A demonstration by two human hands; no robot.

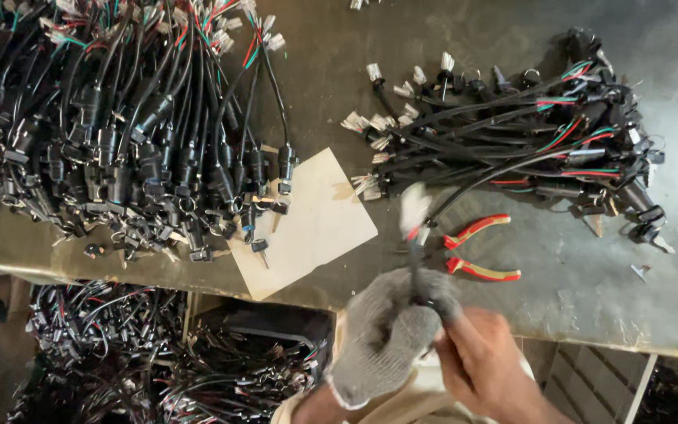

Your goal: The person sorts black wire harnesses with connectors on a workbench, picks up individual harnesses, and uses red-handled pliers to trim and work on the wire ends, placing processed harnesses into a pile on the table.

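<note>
My gloved left hand (pixel 386 334) and bare right hand (pixel 484 357) both clamp one black cable harness (pixel 416 243) over the tabletop (pixel 512 314) edge; light and floppy, I judge, best gripped near its connector.

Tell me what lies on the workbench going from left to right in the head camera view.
Large heap of black wire harnesses → pale sheet of card → red-handled pliers → smaller pile of harnesses.
</note>
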